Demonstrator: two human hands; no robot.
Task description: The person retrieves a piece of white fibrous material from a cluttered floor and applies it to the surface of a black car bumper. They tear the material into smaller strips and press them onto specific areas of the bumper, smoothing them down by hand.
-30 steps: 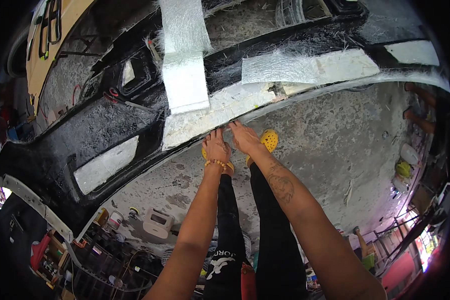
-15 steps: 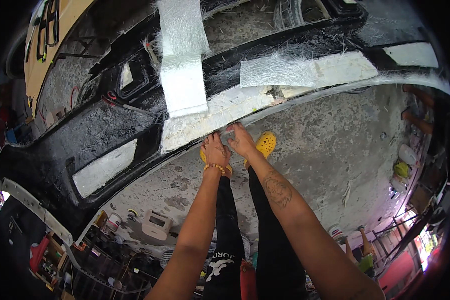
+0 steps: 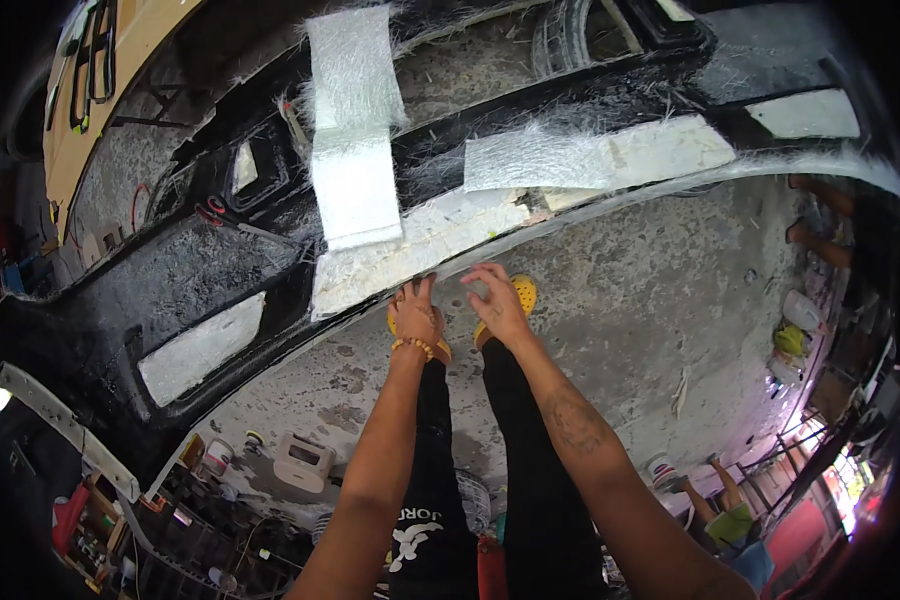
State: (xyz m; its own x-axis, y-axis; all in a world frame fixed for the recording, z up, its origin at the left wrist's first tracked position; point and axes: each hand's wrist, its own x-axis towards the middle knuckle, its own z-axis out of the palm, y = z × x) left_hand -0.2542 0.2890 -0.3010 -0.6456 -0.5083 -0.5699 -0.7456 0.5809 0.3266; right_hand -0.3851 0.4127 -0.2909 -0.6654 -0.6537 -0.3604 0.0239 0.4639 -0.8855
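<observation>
A long black bumper-like fibreglass panel [image 3: 210, 255] lies across the view, with whitish rectangular patches set in its surface. My left hand [image 3: 417, 315], with a beaded bracelet at the wrist, is at the panel's near rim. Its fingers are apart and reach to the edge; whether they press on it I cannot tell. My right hand [image 3: 500, 308] hovers just right of it, fingers spread and bent, holding nothing. Beyond my left hand a strip of white fibreglass mat [image 3: 355, 185] hangs over the panel. Another piece of fibreglass mat [image 3: 540, 163] lies on it farther right, frayed along its edges.
Scissors with red-and-black handles [image 3: 215, 212] rest on the panel at left. Below is a rough concrete floor [image 3: 610, 340], with my yellow clogs [image 3: 524, 293] on it. A beige plastic case [image 3: 304, 463] stands at lower left. Other people's legs [image 3: 820, 245] show at the right.
My right hand has lifted off the panel's rim and moved right, its fingers spreading. My left hand has shifted slightly left and nearer me, its fingers opening. The whole view has shifted a little.
</observation>
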